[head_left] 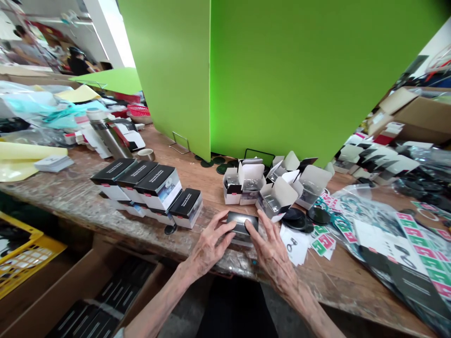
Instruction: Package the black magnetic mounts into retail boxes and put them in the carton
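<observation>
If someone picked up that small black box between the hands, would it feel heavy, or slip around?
Probably light for its size: the left hand and right hand hold the small black box with just their fingers. Its glossy top suggests it might slip a little. Its flat, squared shape means it probably won't roll.

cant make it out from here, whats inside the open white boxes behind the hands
The open white cartons each show a clear plastic pack with something dark inside. The flaps and the glare on the plastic hide what the dark items are.
</observation>
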A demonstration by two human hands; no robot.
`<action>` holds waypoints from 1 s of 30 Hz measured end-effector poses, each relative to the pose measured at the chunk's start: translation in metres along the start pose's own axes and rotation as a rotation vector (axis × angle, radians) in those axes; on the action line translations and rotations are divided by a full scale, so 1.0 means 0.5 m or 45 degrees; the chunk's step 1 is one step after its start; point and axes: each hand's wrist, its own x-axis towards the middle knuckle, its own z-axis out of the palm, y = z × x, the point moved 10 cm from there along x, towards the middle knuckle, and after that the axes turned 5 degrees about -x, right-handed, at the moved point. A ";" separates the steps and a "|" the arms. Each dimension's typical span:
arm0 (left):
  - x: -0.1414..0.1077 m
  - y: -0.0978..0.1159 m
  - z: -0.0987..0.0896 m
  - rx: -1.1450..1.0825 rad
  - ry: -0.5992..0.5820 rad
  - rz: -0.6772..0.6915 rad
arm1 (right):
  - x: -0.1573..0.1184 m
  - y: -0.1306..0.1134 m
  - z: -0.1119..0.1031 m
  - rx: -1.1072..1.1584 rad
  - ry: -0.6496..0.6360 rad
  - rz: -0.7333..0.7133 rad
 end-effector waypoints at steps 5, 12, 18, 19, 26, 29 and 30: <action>-0.036 0.021 -0.048 0.519 0.301 -0.195 | -0.003 -0.005 0.061 0.299 0.037 0.352; -0.041 -0.021 -0.115 1.055 0.412 -0.366 | 0.076 -0.118 0.184 0.462 -0.128 -0.023; -0.040 0.007 -0.082 0.820 0.480 -0.312 | 0.072 -0.069 0.090 0.325 0.051 0.118; -0.043 0.021 -0.056 0.705 0.449 -0.264 | 0.065 -0.021 0.048 0.281 0.171 0.303; -0.002 0.041 0.096 0.072 0.247 -0.338 | 0.081 0.249 -0.139 0.092 0.546 0.770; 0.040 0.009 0.101 -0.095 0.243 -0.440 | 0.106 0.257 -0.134 0.169 0.424 0.694; 0.052 -0.006 0.100 -0.167 0.218 -0.480 | 0.104 0.242 -0.135 0.181 0.408 0.672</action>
